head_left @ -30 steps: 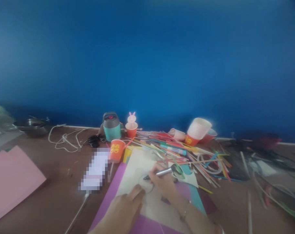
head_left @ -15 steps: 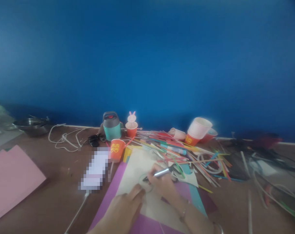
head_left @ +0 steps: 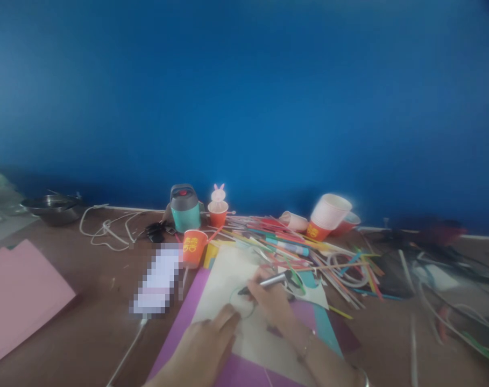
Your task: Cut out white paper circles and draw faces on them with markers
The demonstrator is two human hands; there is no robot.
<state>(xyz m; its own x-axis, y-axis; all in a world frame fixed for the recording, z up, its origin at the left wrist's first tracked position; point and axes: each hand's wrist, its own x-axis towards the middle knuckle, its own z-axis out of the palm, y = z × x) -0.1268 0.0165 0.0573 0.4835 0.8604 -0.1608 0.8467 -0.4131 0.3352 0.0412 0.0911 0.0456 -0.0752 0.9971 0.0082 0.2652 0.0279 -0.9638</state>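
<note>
My right hand (head_left: 275,307) grips a silver marker pen (head_left: 274,280) with dark ends, its tip at the sheet of white paper (head_left: 225,266). A thin green curved outline (head_left: 249,316), roughly a circle, shows on the paper between my two hands. Flat on the sheet at the lower left lies my left hand (head_left: 206,339), fingers stretched toward the outline and holding nothing. Beneath the white sheet is purple paper (head_left: 175,334), with blue paper (head_left: 328,332) along the right. White cut paper (head_left: 317,294) sits beyond my right hand.
An orange paper cup (head_left: 194,248) stands behind the sheet, near a teal container (head_left: 186,216) and a cup with a bunny figure (head_left: 218,207). Coloured sticks (head_left: 276,228) pile up at the back right by stacked cups (head_left: 328,212). Pink paper (head_left: 24,301) and a blurred-out phone (head_left: 157,279) lie left.
My right hand has shifted slightly up and to the right along the outline, carrying the marker pen with it. The left hand stays in place on the paper.
</note>
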